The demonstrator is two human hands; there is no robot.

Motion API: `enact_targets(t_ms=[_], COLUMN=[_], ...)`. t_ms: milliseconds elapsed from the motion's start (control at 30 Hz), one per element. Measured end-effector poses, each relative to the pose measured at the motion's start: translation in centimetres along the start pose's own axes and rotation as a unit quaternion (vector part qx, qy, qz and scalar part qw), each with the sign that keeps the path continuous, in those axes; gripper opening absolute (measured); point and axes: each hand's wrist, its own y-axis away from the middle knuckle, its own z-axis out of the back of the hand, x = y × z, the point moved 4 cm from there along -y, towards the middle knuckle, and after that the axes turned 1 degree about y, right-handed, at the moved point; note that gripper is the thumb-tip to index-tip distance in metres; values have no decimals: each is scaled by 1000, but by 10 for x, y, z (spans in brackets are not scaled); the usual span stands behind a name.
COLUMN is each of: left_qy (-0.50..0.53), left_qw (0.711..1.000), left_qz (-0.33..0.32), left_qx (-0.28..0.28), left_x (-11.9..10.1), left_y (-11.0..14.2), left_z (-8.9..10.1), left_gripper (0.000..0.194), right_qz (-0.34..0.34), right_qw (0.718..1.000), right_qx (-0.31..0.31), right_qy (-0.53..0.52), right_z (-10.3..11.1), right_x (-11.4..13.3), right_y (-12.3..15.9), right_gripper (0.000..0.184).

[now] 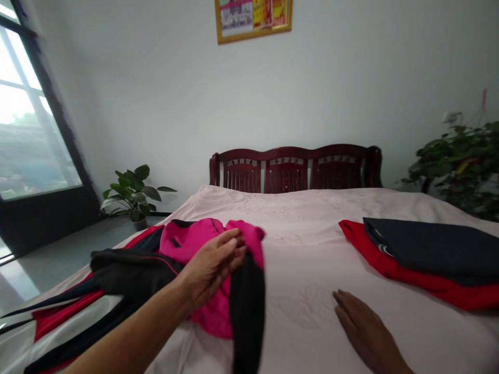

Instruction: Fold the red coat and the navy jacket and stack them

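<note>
My left hand (212, 267) reaches in from the lower left, its fingers gathered on the upper edge of a pink and black jacket (195, 244). A black sleeve (247, 317) of that jacket hangs down beside the hand. My right hand (364, 332) lies flat on the pale pink bedsheet (300, 270) and holds nothing. To its upper right is a folded navy garment (429, 249) on a red garment (390, 270). A red, white and black garment (58, 322) spreads across the bed's left side, partly under my left forearm.
A dark wooden headboard (292, 169) stands at the bed's far end. Potted plants stand to the left (134, 195) and right (456, 166). A bright window (35, 119) fills the left wall, and a framed picture (252, 18) hangs above.
</note>
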Motion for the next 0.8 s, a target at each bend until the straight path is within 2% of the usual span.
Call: enact_targets(t_ms=[67, 100, 167, 233, 267, 333, 433, 533, 667, 800], left_qy=[-11, -32, -115, -245, -319, -469, -573, -636, -679, -685], left_qw=[991, 986, 981, 965, 946, 883, 816, 759, 699, 672], left_qz=[51, 61, 45, 17, 7, -1, -3, 15, 46, 43], left_qx=[121, 154, 150, 92, 58, -6, -74, -138, -218, -279], left_x=[11, 15, 23, 33, 39, 51, 64, 71, 76, 78], left_y=[0, -1, -9, -21, -28, -38, -42, -35, -29, -33], left_z=[-31, -38, -30, -1, 19, 63, 124, 170, 207, 224], left_gripper=[57, 63, 66, 60, 55, 48, 47, 47, 58, 71], right_qz=[-68, -101, -156, -194, -209, -214, -166, -112, -69, -107], right_qw=[993, 986, 963, 934, 919, 912, 949, 979, 990, 987], right_qx=[0, 2, -1, -7, -6, 13, 39, 44, 79, 119], right_qy=[-92, -135, -221, -299, -333, -351, -265, -162, -93, -9], right_z=[8, 13, 21, 28, 30, 30, 30, 30, 25, 14], right_x=[-4, -5, -5, -3, -1, 6, 16, 21, 29, 53], right_y=[0, 0, -1, -2, -1, -1, -2, -3, 1, 9], right_gripper=[48, 48, 49, 52, 53, 55, 53, 53, 55, 59])
